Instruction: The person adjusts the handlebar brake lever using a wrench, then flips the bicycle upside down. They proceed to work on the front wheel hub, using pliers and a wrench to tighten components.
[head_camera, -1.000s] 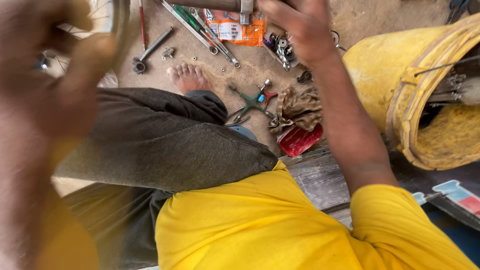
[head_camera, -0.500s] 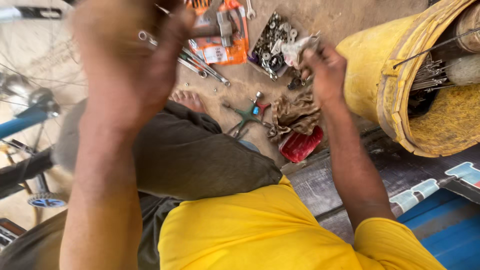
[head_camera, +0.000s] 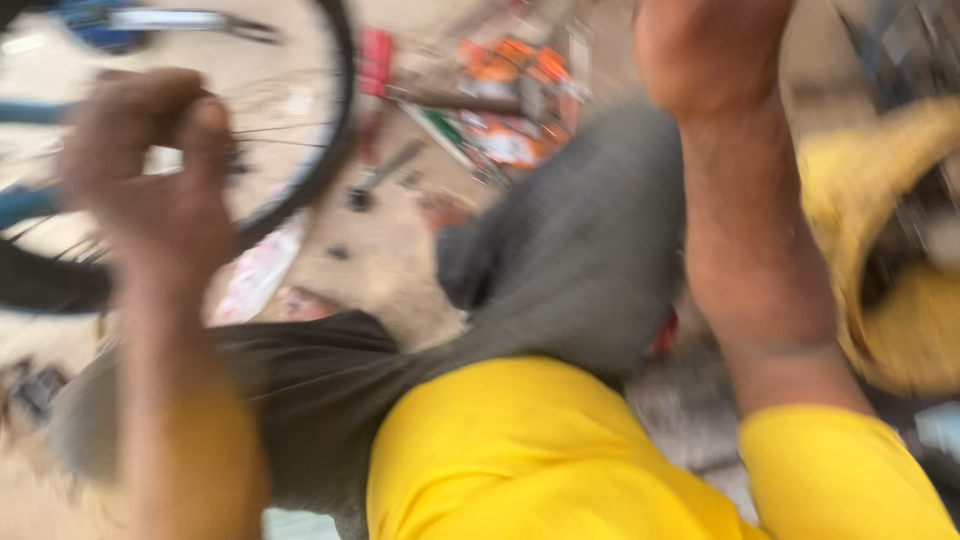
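Wheel is filling the upper left of the frame, its black tyre arcing down past the left hand. That hand is curling into a loose fist right in front of the spokes, fingers folded toward the palm; blur is hiding whether anything is pinched inside, so I cannot tell if it is gripping a spoke or nothing. It is sitting there probably because the spokes are what is being worked on.

Right hand is lifting at the top right, cut off by the frame edge, so I cannot tell whether it is spread or closed.

Between the arms, a grey-trousered knee is rising at centre, and a yellow shirt is covering the bottom. Tools, smeared orange and green, are lying on the sandy ground at top centre, near the reach of both hands. A yellow tub is standing at the right edge.
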